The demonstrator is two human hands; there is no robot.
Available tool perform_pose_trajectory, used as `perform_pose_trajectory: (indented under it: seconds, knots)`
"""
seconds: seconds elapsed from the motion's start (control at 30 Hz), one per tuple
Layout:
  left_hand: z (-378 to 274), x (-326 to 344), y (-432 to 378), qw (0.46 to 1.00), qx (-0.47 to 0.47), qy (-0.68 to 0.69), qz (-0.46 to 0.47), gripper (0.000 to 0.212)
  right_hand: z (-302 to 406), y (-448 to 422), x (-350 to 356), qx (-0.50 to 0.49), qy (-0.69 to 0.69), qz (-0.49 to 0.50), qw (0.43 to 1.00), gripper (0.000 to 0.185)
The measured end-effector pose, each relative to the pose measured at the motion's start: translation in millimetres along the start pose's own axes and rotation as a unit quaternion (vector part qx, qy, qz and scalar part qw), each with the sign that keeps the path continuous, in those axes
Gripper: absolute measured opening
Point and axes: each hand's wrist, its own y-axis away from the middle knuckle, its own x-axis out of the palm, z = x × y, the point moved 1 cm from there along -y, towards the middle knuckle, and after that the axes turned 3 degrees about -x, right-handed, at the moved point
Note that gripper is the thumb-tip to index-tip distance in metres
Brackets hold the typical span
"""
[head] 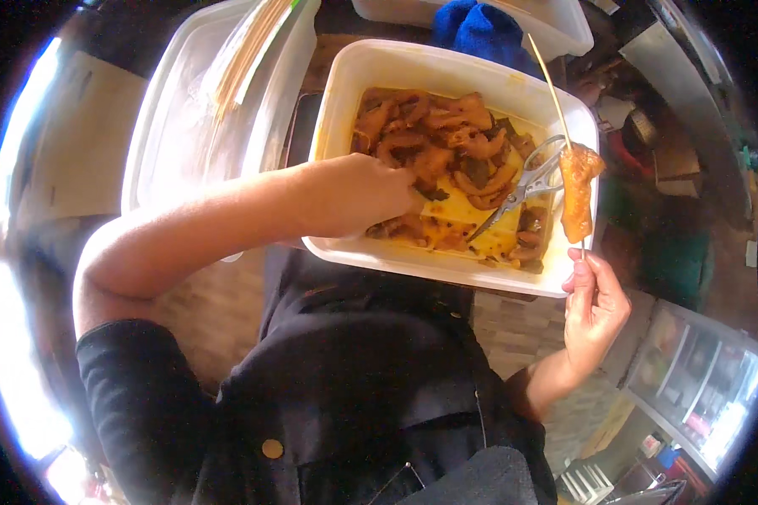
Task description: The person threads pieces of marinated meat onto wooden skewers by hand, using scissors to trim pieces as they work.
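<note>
My right hand (pixel 594 303) pinches the lower end of a bamboo skewer (pixel 550 91) between thumb and fingers. Threaded on the skewer is a chunk of sauced, orange-brown meat (pixel 576 196), held over the right rim of a white plastic tub (pixel 455 60). My left hand (pixel 379 196) reaches over the tub's left side, back up and fingers bent down at the marinated pieces; its fingertips are hidden, so any hold cannot be told. Strips of meat (pixel 429 126) lie in yellow-brown liquid. Metal kitchen scissors (pixel 530 186) rest inside, handles against the right wall, blades pointing down-left.
Left of the tub stands a translucent plastic container (pixel 164 126) with a bundle of bamboo skewers (pixel 243 60) in plastic wrapping. Beyond the tub are a blue cloth (pixel 477 31) and another pale container (pixel 562 28). A glass-fronted case (pixel 695 379) stands at lower right.
</note>
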Motion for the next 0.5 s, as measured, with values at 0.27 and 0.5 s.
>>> perform_pose_trajectory:
  seconds: [0.27, 0.5]
  knots:
    - [23.8, -13.3, -36.3, 0.988, -0.028, 0.129, -0.075, 0.018, 5.4, 1.0, 1.6, 0.033, 0.017, -0.001, 0.999, 0.013]
    - [15.0, -15.3, -42.8, 0.980, 0.006, 0.141, -0.137, 0.015, -4.2, 3.4, 1.8, 0.032, -0.022, 0.001, 0.999, 0.014]
